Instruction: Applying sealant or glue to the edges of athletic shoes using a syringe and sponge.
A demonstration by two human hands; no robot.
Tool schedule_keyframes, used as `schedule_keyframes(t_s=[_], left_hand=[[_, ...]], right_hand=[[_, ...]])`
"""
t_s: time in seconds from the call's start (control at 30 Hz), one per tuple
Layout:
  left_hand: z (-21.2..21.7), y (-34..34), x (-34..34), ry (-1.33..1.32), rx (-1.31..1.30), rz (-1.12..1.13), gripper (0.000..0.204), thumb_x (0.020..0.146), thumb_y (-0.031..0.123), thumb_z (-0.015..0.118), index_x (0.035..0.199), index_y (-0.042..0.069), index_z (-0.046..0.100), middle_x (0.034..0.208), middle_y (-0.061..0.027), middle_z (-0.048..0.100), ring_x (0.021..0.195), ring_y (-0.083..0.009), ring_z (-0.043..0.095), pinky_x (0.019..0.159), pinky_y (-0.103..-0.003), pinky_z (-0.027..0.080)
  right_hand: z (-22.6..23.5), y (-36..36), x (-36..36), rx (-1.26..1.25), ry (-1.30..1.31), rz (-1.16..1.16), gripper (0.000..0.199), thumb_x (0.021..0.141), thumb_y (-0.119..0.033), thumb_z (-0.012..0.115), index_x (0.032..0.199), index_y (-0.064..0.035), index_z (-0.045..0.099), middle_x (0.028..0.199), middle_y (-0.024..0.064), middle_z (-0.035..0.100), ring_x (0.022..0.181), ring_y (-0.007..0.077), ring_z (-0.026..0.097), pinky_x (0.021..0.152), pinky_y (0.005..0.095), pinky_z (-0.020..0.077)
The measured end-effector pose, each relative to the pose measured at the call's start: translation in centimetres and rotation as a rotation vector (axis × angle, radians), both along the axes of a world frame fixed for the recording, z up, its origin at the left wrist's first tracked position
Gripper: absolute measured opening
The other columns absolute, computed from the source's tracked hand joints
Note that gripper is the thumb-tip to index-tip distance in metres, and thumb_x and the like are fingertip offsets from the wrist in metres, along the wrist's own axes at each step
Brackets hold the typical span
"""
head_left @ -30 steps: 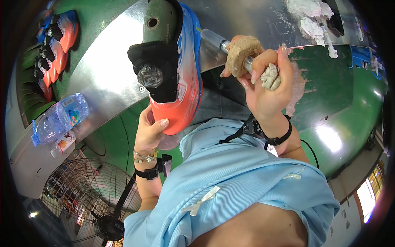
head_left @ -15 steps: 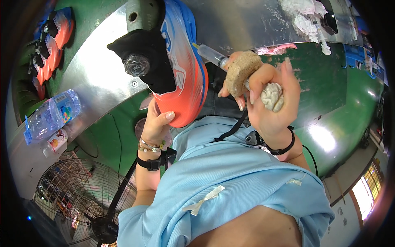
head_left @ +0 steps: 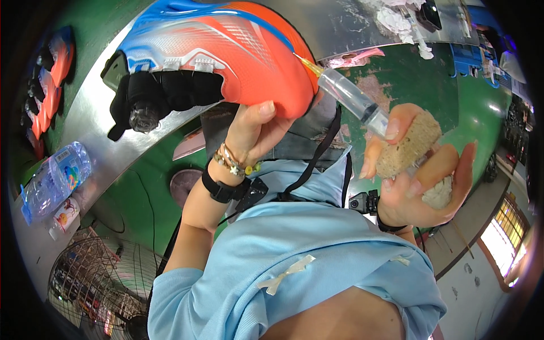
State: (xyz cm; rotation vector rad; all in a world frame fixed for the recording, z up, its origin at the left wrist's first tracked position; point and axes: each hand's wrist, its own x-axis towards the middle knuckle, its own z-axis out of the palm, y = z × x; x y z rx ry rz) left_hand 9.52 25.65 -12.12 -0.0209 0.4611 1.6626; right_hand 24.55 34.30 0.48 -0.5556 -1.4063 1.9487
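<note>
My left hand (head_left: 258, 127) grips the toe end of an orange, blue and white sports shoe (head_left: 226, 54) with a black cuff and round dial, holding it up sideways near the camera. My right hand (head_left: 416, 181) holds a clear syringe (head_left: 351, 102) whose needle tip touches the shoe's toe edge. In the same hand sit a tan sponge block (head_left: 408, 144) and a crumpled grey-white rag (head_left: 439, 195). Bracelets and a black watch circle my left wrist.
A curved metal workbench (head_left: 107, 136) runs behind the shoe, with more orange shoes (head_left: 51, 79) at far left. A clear water bottle (head_left: 54, 181) lies on the bench. A wire fan guard (head_left: 85, 283) sits low left. White rags (head_left: 396, 20) lie on the bench top.
The shoe has been lifted closer and turned sideways, toe to the right. My right hand dropped lower and brought the syringe's needle against the toe edge.
</note>
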Motion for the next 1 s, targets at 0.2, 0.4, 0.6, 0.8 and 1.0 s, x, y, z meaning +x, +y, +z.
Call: schedule_keyframes(t_s=[0.2,0.4,0.6,0.8,1.0], left_hand=[[-0.5,3.0,-0.1,0.049,0.118,0.004,0.077,0.070,0.025,0.075,0.130,0.007,0.032,0.138,-0.0121,0.031,0.125,-0.0242,0.036,0.104,-0.040,0.034],[-0.6,4.1,-0.2,0.132,0.095,0.046,0.069,0.076,0.027,0.070,0.130,0.005,0.032,0.138,-0.0193,0.030,0.123,-0.0238,0.039,0.104,-0.037,0.035],[-0.4,6.0,-0.1,0.118,0.164,0.069,0.065,0.079,0.025,0.066,0.130,0.003,0.032,0.139,-0.0188,0.027,0.124,-0.0241,0.038,0.104,-0.034,0.035],[-0.9,7.0,-0.6,0.153,0.216,0.085,0.061,0.083,0.025,0.062,0.130,0.003,0.031,0.140,-0.0158,0.027,0.124,-0.0248,0.038,0.103,-0.033,0.037],[1.9,8.3,-0.3,0.007,0.134,0.259,0.049,0.084,0.023,0.061,0.123,0.002,0.041,0.128,-0.0118,0.045,0.116,-0.0234,0.046,0.097,-0.031,0.043]], right_hand=[[0.7,0.8,0.4,0.113,-0.038,0.003,0.045,0.093,-0.031,0.015,0.056,-0.0145,0.036,0.091,0.0273,0.043,0.047,0.0297,0.046,0.042,0.0360,0.0426],[0.4,0.3,0.0,0.183,-0.157,-0.072,0.054,0.093,-0.040,0.012,0.053,-0.0150,0.039,0.095,0.0262,0.045,0.054,0.0288,0.049,0.047,0.0375,0.0445],[1.0,0.5,0.4,0.157,-0.215,-0.077,0.058,0.092,-0.046,0.013,0.053,-0.0143,0.043,0.098,0.0251,0.044,0.059,0.0274,0.050,0.051,0.0388,0.0454],[0.2,0.1,-0.3,0.125,-0.169,-0.115,0.060,0.091,-0.049,0.012,0.056,-0.0136,0.046,0.103,0.0247,0.043,0.059,0.0276,0.051,0.055,0.0391,0.0450],[-0.2,0.4,-1.1,0.202,-0.110,-0.079,0.062,0.091,-0.049,0.009,0.059,-0.0132,0.048,0.106,0.0244,0.042,0.059,0.0291,0.053,0.054,0.0361,0.0451]])
